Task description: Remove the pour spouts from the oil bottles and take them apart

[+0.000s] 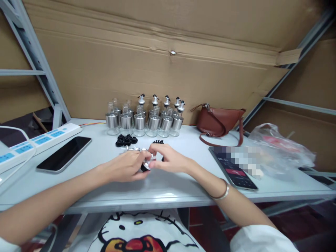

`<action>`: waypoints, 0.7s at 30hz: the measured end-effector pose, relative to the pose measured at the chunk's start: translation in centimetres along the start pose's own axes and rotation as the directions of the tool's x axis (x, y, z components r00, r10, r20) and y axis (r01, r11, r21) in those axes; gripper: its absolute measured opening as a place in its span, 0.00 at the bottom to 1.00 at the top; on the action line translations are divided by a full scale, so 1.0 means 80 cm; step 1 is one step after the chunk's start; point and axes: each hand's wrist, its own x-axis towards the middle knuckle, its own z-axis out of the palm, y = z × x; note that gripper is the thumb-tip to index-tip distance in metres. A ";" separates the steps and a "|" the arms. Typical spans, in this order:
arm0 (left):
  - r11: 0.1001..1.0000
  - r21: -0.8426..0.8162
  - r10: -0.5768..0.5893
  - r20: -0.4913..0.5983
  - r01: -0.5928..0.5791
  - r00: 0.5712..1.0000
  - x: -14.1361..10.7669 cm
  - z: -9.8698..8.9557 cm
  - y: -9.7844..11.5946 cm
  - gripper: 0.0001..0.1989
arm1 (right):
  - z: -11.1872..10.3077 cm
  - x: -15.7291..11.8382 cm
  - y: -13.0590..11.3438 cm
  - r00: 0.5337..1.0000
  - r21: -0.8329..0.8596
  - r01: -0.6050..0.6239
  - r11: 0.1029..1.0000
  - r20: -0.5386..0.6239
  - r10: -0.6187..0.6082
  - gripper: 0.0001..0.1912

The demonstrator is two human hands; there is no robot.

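Between my two hands is a silver bottle pourer [147, 164] with a black base, tilted over the front of the table. My left hand [126, 166] is closed around its lower part. The fingers and thumb of my right hand [170, 159] pinch at its upper side, partly hiding it. Just behind my left hand lie silver spout pieces [132, 148]. A cluster of black stoppers [127, 140] sits farther back. Small black caps [158, 141] lie beyond my right fingers, partly covered. Glass bottles with steel bands [140, 122] stand in rows; several at the rear and right carry pourers [167, 100].
On the left are a power strip [42, 140] and a dark-screened phone [64, 154]. A brown handbag [220, 120], a second phone [236, 175] and a clear plastic bag [283, 150] lie to the right. Cardboard [168, 77] walls the back of the table [105, 196].
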 end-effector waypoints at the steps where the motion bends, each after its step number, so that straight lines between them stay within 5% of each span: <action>1: 1.000 -0.021 -0.006 0.009 0.006 1.000 0.000 0.001 -0.001 0.06 | 0.005 0.000 -0.004 1.000 -0.033 0.020 0.999 0.005 -0.020 0.17; 6: 0.999 0.033 -0.012 -0.096 0.015 0.995 0.003 -0.003 -0.008 0.10 | 0.006 -0.003 -0.013 0.999 -0.056 -0.015 0.998 -0.031 0.014 0.17; 9: 0.989 0.146 0.062 -0.220 -0.030 0.974 0.006 -0.011 -0.012 0.14 | 0.003 -0.005 -0.014 0.988 0.204 -0.145 0.968 -0.028 0.154 0.23; 13: 0.970 0.241 0.114 -0.333 -0.033 0.936 0.008 -0.018 -0.014 0.12 | 0.006 -0.004 -0.016 0.980 0.574 -0.194 0.796 0.079 0.182 0.23; 17: 0.946 0.323 0.148 -0.335 -0.034 0.930 0.007 -0.019 -0.019 0.11 | 0.009 -0.002 -0.016 0.980 0.683 -0.195 0.704 0.104 0.171 0.21; 21: 0.922 0.384 0.177 -0.310 -0.047 0.934 0.008 -0.016 -0.026 0.11 | 0.011 -0.001 -0.014 0.980 0.631 -0.181 0.754 0.053 0.191 0.21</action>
